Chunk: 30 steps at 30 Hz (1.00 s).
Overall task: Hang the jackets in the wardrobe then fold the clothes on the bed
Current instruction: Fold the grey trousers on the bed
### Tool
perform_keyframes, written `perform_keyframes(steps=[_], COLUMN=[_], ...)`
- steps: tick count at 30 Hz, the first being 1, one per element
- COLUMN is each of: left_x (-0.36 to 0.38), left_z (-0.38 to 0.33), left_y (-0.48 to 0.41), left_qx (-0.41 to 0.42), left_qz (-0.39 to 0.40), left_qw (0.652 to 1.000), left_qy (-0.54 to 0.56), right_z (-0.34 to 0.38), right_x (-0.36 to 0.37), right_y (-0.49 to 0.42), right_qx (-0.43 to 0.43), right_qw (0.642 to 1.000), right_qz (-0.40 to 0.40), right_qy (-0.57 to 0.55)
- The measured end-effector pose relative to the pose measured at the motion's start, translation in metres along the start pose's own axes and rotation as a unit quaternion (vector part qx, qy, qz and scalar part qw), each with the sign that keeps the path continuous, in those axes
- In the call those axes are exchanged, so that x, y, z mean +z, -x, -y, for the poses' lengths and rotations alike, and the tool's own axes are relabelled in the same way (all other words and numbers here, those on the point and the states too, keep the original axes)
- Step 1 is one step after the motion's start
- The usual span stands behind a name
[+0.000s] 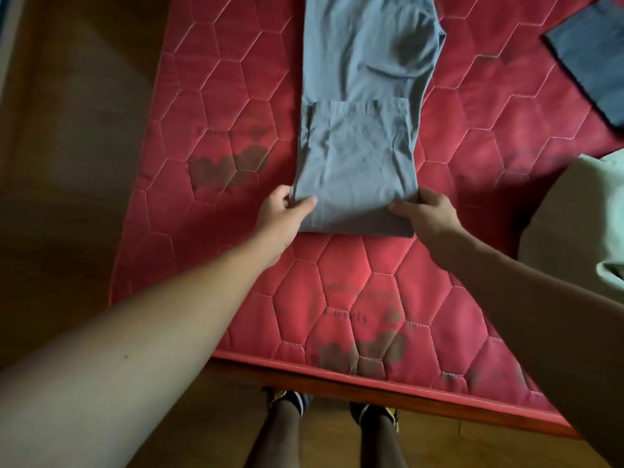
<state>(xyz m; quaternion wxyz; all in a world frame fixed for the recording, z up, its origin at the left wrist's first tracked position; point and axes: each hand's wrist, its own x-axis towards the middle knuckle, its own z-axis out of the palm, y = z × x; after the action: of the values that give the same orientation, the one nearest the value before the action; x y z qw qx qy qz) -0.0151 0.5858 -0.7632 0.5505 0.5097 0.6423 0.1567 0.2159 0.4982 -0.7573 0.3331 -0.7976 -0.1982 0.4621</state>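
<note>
A long grey-blue cotton garment (364,79) lies flat along the middle of the red quilted mattress (216,106) with its hexagon stitching, and its near end is folded back over itself into a neat rectangular panel. The left hand (287,214) pinches the panel's near left corner, thumb on top and fingers curled under the fold. The right hand (425,214) grips the near right corner the same way (thumb flat across the cloth). A darker blue folded cloth (594,62) rests well apart at the far right. A pale green fabric heap (607,211) sits at the right edge. Two shoes (290,400) stand on the wooden floor (67,163) below the mattress edge.
</note>
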Motion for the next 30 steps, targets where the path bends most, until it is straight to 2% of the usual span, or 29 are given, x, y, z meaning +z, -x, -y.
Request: perform_keyframes(steps=[3, 7, 9, 15, 19, 22, 28, 30], left_x=[0.003, 0.0, -0.002, 0.002, 0.0, 0.001, 0.008, 0.009], left_z=[-0.004, 0.001, 0.007, 0.048, 0.074, 0.089, 0.083, 0.072], left_y=[-0.001, 0.0, 0.0, 0.037, 0.067, 0.082, 0.069, 0.06], left_qx=[-0.021, -0.075, -0.099, -0.135, -0.197, -0.203, -0.195, -0.151], left_qz=[0.012, 0.031, 0.047, 0.104, 0.166, 0.152, 0.134, 0.076], left_qw=[1.0, 0.997, 0.994, 0.973, 0.958, 0.958, 0.949, 0.959], left_qy=[-0.002, 0.018, 0.005, -0.154, -0.125, -0.136, -0.206, -0.226], right_z=[0.005, -0.017, -0.034, -0.071, -0.088, -0.095, -0.108, -0.103], right_x=[0.002, 0.004, 0.002, 0.001, 0.005, 0.004, 0.004, 0.007], right_y=[0.002, 0.013, 0.017, 0.037, 0.063, 0.07, 0.06, 0.054], right_qx=[-0.031, -0.061, -0.03, 0.061, 0.141, 0.186, 0.135, 0.103], right_qw=[0.999, 0.996, 0.996, 0.981, 0.953, 0.947, 0.935, 0.942], right_qz=[-0.013, -0.024, -0.008, 0.065, 0.109, 0.114, 0.121, 0.096], right_qy=[-0.026, 0.06, 0.085, 0.17, 0.246, 0.238, 0.305, 0.303])
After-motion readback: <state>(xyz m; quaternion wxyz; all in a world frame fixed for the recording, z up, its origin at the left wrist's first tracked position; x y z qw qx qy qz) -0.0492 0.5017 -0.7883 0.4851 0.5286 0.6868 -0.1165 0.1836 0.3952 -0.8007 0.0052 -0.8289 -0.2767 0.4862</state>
